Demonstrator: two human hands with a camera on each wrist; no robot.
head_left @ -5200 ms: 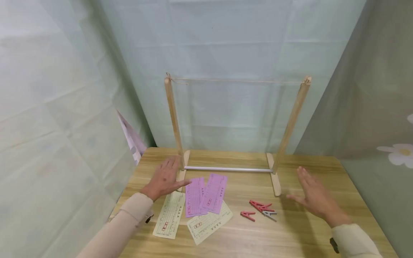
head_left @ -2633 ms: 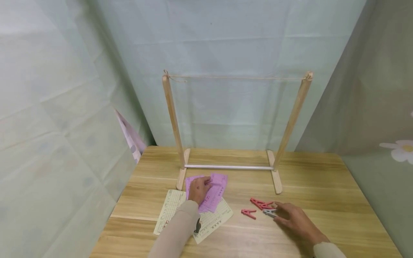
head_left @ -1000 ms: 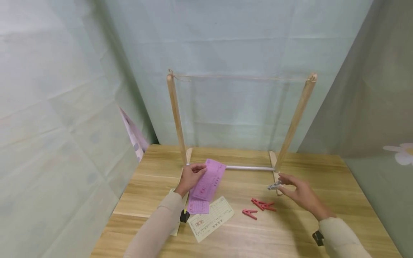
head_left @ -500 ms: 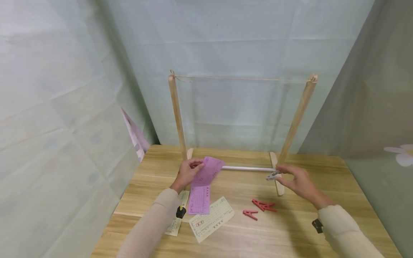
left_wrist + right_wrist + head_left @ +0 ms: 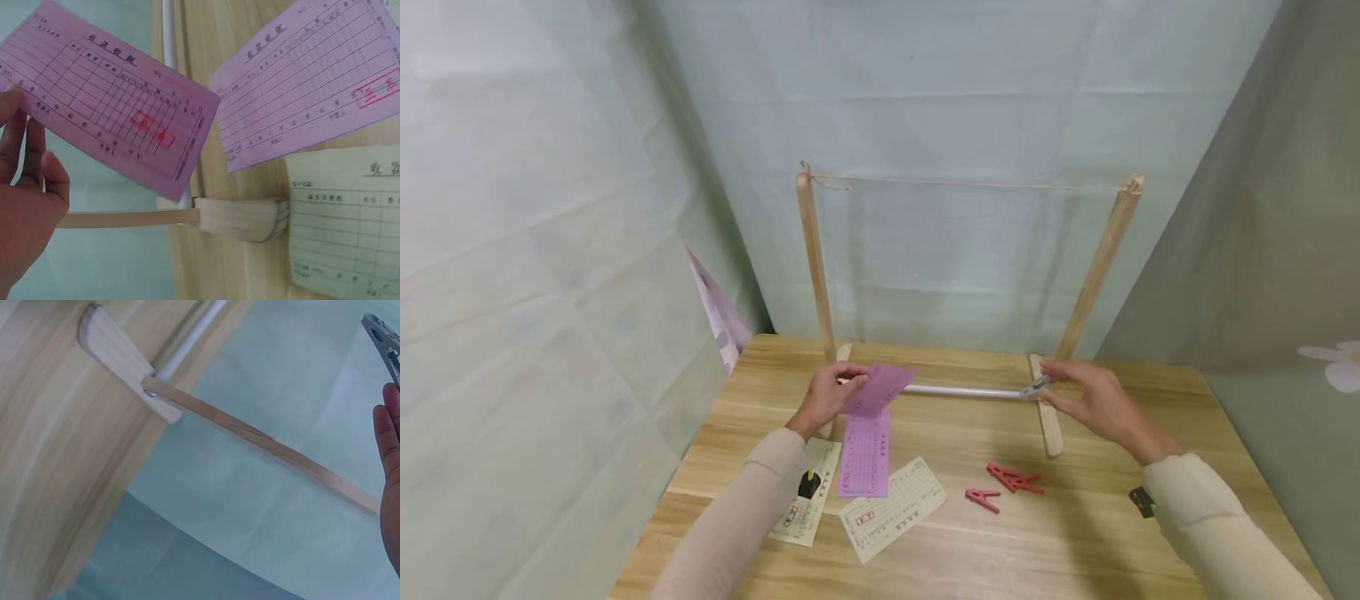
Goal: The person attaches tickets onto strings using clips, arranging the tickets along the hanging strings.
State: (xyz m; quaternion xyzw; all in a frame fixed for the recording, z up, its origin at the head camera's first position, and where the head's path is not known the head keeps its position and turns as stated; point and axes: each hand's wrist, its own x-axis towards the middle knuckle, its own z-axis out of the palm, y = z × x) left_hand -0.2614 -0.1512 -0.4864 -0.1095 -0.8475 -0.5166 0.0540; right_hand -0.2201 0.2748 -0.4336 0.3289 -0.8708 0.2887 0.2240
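In the head view my left hand (image 5: pixel 827 395) pinches a purple receipt slip (image 5: pixel 880 388) by its edge, raised off the table. The left wrist view shows that slip's printed grid and red stamp, with thumb and fingers on one corner. My right hand (image 5: pixel 1096 402) pinches a grey clothespin (image 5: pixel 1034 387) between thumb and fingers, in front of the rack's right foot. A second purple slip (image 5: pixel 863 457) lies on the table below the held one. Pale yellow slips lie beside it, one (image 5: pixel 895 510) to the right and another (image 5: pixel 808 500) partly behind the left sleeve.
Red clothespins (image 5: pixel 1013 478) lie at the right front, with a separate one (image 5: pixel 982 499) nearby. Behind the hands stands a wooden rack with a left post (image 5: pixel 817 267), a right post (image 5: pixel 1099 267), a string (image 5: pixel 962 182) across the top and a white bar (image 5: pixel 966 392) low down.
From resting apart, my left hand has picked up the upper purple slip and my right hand the grey clothespin. Lately both hands have risen toward the rack, the slip tilting.
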